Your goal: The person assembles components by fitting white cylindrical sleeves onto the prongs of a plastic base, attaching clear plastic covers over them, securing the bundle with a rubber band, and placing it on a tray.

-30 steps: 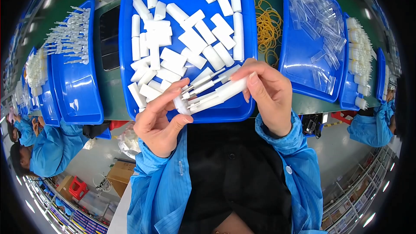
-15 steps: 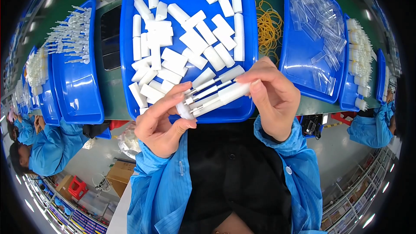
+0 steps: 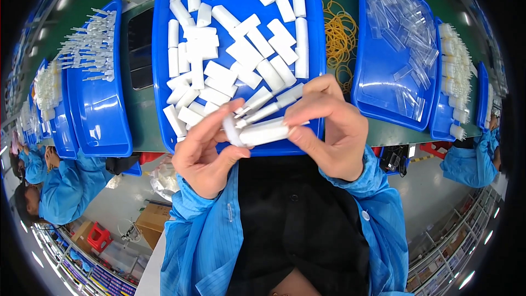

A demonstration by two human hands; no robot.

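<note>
Between the fingertips of my left hand [image 3: 200,156] is a small white round piece [image 3: 231,130], with several thin stems pointing right from it. White sleeves surround the stems. The thumb and fingers of my right hand [image 3: 335,131] pinch the far end of the nearest white sleeve [image 3: 264,132], whose other end lies against or very near the round piece. Another sleeve [image 3: 289,95] sticks out behind my right fingers, which partly hide it. Both hands are over the near edge of a blue tray [image 3: 157,66] holding many loose white cylinders [image 3: 245,52].
Clear plastic tubes [image 3: 408,33] lie in a blue tray on the right. Yellow rubber bands [image 3: 339,35] are heaped beside it. On the left, another blue tray [image 3: 101,123] holds white stemmed parts [image 3: 93,44], next to a dark flat device [image 3: 140,49]. Co-workers in blue sit at both sides.
My right hand has moved left, pushing the nearest sleeve along its stem to the round piece. That stem's bare part is now covered. My left hand stays nearly still.
</note>
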